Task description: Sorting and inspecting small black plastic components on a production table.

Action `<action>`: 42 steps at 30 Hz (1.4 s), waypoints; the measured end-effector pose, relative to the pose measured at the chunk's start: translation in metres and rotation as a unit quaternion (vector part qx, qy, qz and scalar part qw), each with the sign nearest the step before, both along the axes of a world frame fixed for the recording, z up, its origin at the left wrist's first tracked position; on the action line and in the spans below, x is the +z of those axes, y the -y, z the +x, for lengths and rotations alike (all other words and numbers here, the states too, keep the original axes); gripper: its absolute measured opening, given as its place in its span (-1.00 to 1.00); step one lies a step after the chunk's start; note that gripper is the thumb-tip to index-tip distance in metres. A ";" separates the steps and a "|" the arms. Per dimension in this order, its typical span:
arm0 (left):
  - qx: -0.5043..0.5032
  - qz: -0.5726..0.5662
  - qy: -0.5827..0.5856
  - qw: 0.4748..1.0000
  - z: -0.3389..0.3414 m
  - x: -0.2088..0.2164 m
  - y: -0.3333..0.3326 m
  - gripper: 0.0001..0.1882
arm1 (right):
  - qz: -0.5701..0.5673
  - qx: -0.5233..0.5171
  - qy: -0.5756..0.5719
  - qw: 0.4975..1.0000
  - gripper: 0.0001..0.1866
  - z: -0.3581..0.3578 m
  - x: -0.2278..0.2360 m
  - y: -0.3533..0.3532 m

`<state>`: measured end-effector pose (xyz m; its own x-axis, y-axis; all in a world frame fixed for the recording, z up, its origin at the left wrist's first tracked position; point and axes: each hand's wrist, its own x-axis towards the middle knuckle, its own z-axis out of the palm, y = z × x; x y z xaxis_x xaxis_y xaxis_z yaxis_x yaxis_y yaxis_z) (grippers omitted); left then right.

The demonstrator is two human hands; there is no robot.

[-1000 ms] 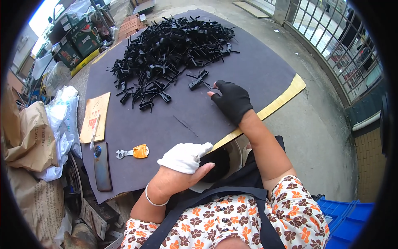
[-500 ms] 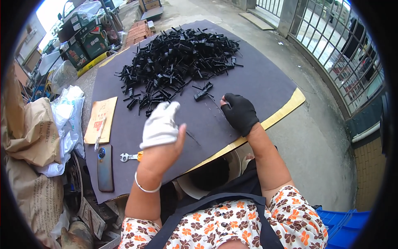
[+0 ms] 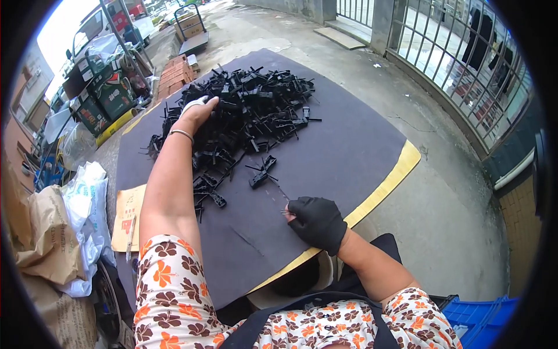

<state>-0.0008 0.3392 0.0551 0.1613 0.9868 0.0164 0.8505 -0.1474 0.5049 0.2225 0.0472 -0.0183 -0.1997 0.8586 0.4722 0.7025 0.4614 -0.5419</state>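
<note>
My left hand (image 3: 200,110), in a white glove with the thumb bare, reaches across the table into the left side of a heap of small black plastic parts (image 3: 267,96). Its fingers are mostly hidden among the parts, so their grip does not show. Close to the table's front edge rests my right hand (image 3: 318,224), in a black fingerless glove. Its fingers are curled closed, with small thin pale tips showing at the thumb; what they are is unclear. One separate black part (image 3: 263,172) lies just beyond the right hand, apart from it. A few more parts (image 3: 208,192) trail off the heap's near side.
The dark table top (image 3: 360,136) has a yellowish edge (image 3: 383,189). An orange-brown paper packet (image 3: 122,215) with a pen (image 3: 130,235) lies left of my arm. Paper and plastic sacks (image 3: 55,232) crowd the left side; a blue crate (image 3: 479,320) stands low at right.
My left hand has moved forward from the near table area into the heap. My right hand stays closed near the front edge. The view has shifted, and my left arm now hides the phone and wrench.
</note>
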 end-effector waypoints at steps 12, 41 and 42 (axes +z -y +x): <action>-0.226 0.020 0.020 0.974 0.051 -0.013 0.118 -0.42 | 0.033 -0.026 -0.131 0.991 -0.90 0.011 0.000 -0.001; -0.213 -0.235 0.723 0.613 0.023 -0.043 0.328 -0.56 | -0.032 0.138 -0.270 0.952 -0.72 -0.016 0.025 0.029; -0.251 -0.230 0.712 0.615 0.023 -0.046 0.328 -0.55 | 0.113 0.173 -0.233 0.950 -0.73 -0.019 0.023 0.028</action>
<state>0.0222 0.0116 0.0092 0.5917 0.7723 0.2313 -0.5953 0.2251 0.7713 0.2030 0.0193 0.0046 -0.1756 0.6449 0.7438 0.1946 0.7634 -0.6159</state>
